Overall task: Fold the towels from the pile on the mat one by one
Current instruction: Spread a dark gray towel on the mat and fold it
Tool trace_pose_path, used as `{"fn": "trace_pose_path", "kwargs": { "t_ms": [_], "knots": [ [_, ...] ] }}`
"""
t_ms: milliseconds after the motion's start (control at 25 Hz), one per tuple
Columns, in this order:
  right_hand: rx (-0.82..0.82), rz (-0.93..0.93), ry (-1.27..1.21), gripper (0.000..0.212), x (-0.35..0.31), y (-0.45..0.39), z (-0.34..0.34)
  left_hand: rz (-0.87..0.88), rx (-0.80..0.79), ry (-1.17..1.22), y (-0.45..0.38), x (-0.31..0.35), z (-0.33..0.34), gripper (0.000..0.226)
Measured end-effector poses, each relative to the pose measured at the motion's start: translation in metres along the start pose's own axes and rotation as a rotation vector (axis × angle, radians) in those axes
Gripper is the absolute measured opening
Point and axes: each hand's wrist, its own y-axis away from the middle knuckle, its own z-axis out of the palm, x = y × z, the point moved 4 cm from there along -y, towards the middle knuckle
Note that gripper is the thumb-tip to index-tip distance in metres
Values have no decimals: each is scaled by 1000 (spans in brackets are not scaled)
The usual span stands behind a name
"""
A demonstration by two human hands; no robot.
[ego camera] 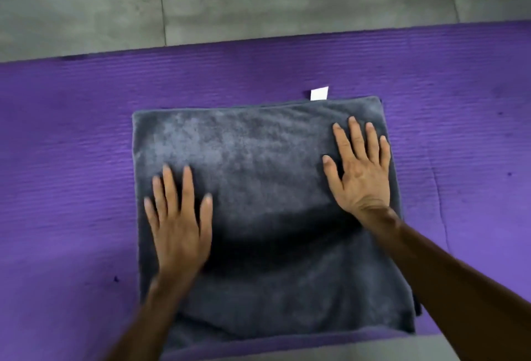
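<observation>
On purple mat (71, 131), grey towel (258, 159); both hands, left hand (178, 225) and right hand (359, 177), flat, fingers spread, gripping nothing, likely smoothing folds.

Your left hand (178, 225) lies palm down with its fingers straight and spread, pointing away from you, the thumb out to the right. Your right hand (359, 171) lies flat the same way, farther forward, fingers fanned, thumb out to the left. Both forearms are bare; the right one comes in at a slant from the lower right corner.
</observation>
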Motion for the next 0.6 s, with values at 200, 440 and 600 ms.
{"fn": "trace_pose_path", "kwargs": {
  "t_ms": [200, 440, 600],
  "knots": [
    [-53, 2, -14, 71, -1, -1, -4, 37, -84, -107, 164, -63, 6, 61],
    [-251, 35, 2, 84, 4, -5, -8, 2, -105, -18, 158, -66, 6, 63],
    [-115, -220, 8, 66, -17, 85, -13, 64, -115, 23, 166, -70, 1, 67]
  ]
}}
